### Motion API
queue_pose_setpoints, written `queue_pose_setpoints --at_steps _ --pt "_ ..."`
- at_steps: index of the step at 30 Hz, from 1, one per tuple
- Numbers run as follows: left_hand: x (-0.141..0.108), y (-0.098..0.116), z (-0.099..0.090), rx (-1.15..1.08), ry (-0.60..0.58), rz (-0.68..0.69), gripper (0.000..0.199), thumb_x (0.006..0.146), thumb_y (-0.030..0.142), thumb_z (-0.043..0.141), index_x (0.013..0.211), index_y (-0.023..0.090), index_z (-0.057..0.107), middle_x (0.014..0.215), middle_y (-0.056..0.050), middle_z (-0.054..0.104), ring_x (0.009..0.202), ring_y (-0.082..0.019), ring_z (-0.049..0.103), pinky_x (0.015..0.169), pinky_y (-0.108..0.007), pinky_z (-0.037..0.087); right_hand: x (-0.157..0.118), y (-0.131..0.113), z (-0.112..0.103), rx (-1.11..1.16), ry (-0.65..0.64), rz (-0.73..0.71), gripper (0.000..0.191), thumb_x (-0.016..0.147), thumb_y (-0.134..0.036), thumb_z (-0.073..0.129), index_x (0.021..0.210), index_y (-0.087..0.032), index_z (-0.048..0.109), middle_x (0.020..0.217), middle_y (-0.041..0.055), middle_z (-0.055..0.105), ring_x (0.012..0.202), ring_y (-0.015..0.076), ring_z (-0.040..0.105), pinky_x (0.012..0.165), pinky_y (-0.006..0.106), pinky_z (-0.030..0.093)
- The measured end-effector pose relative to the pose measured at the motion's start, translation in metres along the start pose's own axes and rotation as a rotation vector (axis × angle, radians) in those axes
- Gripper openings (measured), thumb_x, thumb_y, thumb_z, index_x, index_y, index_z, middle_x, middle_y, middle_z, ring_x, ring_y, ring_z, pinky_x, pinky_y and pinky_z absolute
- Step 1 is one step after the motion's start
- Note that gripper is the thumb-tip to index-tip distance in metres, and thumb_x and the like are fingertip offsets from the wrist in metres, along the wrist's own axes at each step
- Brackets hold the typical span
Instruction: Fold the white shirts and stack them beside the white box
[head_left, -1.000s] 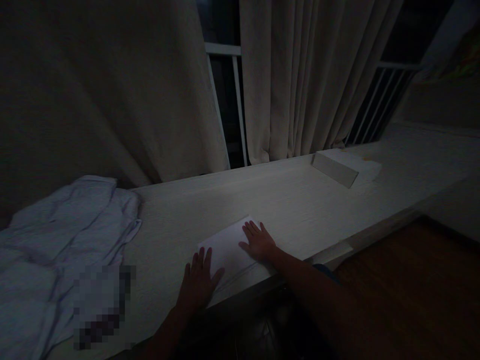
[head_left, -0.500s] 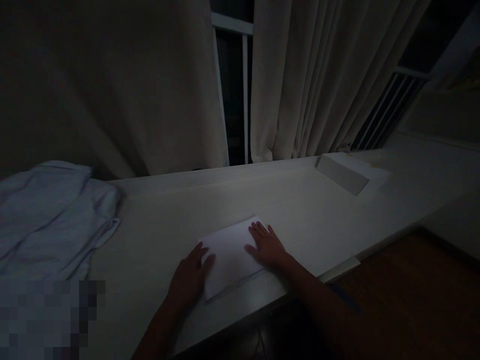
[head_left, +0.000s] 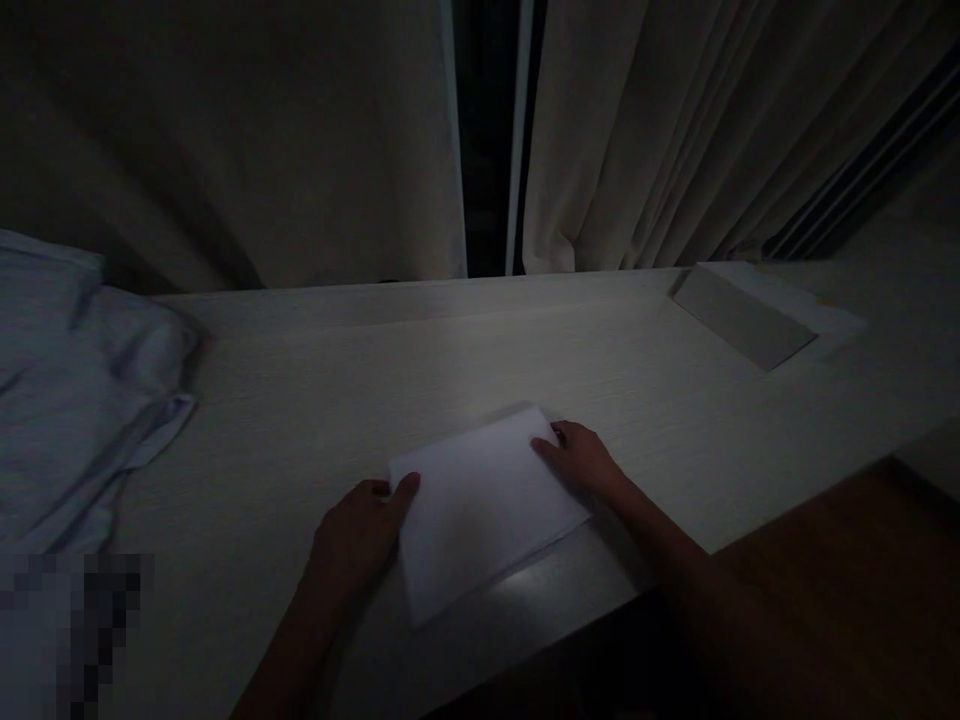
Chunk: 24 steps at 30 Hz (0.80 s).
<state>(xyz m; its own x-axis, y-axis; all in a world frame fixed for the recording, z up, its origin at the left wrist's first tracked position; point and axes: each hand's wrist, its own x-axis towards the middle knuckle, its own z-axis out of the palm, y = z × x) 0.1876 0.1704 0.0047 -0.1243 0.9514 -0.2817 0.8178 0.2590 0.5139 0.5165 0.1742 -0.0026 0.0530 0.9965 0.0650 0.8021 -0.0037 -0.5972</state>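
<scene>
White paper (head_left: 480, 510), layered at its near edge, is a flat rectangle at the front of the pale tabletop. My left hand (head_left: 358, 530) grips its left edge, the thumb on top and the other fingers curled beneath or beside it. On the opposite side, my right hand (head_left: 581, 455) pinches the upper right edge, again with the thumb over the sheet. The paper's far edge seems slightly lifted, casting a faint shadow. Whether it is folded or several sheets stacked, I cannot tell in this dim light.
Crumpled light-coloured cloth (head_left: 82, 390) lies at the left of the long pale table (head_left: 315, 390). A box-like pale object (head_left: 750, 315) stands at the back right. Curtains (head_left: 322, 150) hang behind the table's raised back edge. Brown floor (head_left: 847, 570) shows beyond the front edge at right.
My right hand has gone from lying flat on the paper to gripping its right edge. My left hand has closed on the left edge. The view has tilted down.
</scene>
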Motion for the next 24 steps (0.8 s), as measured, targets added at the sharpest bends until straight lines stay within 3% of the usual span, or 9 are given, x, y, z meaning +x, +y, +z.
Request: queue_pose_setpoints --at_steps 4,8,12,17,19,24 --pt "-0.001 0.003 -0.010 -0.216 -0.060 -0.042 0.067 0.073 0.073 0.050 0.099 0.014 0.066 0.089 -0.016 0.073 0.078 -0.030 0.069 0.072 -0.043 0.050 0.008 0.001 0.001 0.105 -0.011 0.068 0.037 0.080 -0.052 0.066 0.094 -0.018 0.071 0.086 0.0124 0.072 0.070 0.0220 0.066 0.060 0.034 0.050" --pt "-0.004 0.008 -0.013 -0.310 -0.222 -0.047 0.061 0.074 0.073 0.049 0.086 0.016 0.067 0.078 -0.013 0.073 0.063 -0.025 0.066 0.059 -0.035 0.047 0.009 -0.005 -0.009 0.265 -0.210 0.217 0.028 0.078 -0.046 0.070 0.082 -0.018 0.070 0.079 0.0107 0.072 0.063 0.0211 0.065 0.053 0.032 0.049" --pt "-0.003 0.006 -0.007 -0.127 -0.104 0.013 0.059 0.075 0.074 0.045 0.079 0.017 0.064 0.083 -0.015 0.072 0.071 -0.027 0.067 0.062 -0.036 0.046 0.005 -0.005 -0.018 0.295 -0.267 0.256 0.025 0.074 -0.040 0.075 0.078 -0.016 0.069 0.080 0.0121 0.071 0.064 0.0230 0.066 0.055 0.035 0.050" --pt "-0.013 0.010 -0.005 -0.121 -0.066 0.061 0.054 0.075 0.070 0.049 0.087 0.018 0.061 0.087 -0.013 0.071 0.074 -0.026 0.067 0.064 -0.036 0.047 -0.002 0.006 -0.016 0.602 -0.262 0.192 0.026 0.074 -0.027 0.072 0.097 -0.016 0.067 0.089 0.0106 0.072 0.070 0.0227 0.068 0.060 0.035 0.055" --pt "-0.018 0.013 -0.007 -0.211 -0.082 0.058 0.052 0.075 0.068 0.052 0.090 0.018 0.060 0.090 -0.011 0.071 0.076 -0.025 0.067 0.065 -0.036 0.048 -0.003 0.008 -0.014 0.697 -0.279 0.173 0.030 0.076 -0.022 0.067 0.105 -0.016 0.064 0.092 0.0114 0.072 0.072 0.0224 0.070 0.061 0.034 0.056" --pt "-0.020 0.016 -0.009 -0.560 -0.123 -0.036 0.049 0.071 0.057 0.063 0.097 0.016 0.058 0.097 -0.015 0.072 0.084 -0.026 0.069 0.067 -0.037 0.054 -0.004 0.001 -0.016 0.696 -0.373 0.158 0.037 0.074 -0.016 0.061 0.111 -0.014 0.064 0.097 0.0139 0.072 0.081 0.0246 0.071 0.065 0.033 0.057"
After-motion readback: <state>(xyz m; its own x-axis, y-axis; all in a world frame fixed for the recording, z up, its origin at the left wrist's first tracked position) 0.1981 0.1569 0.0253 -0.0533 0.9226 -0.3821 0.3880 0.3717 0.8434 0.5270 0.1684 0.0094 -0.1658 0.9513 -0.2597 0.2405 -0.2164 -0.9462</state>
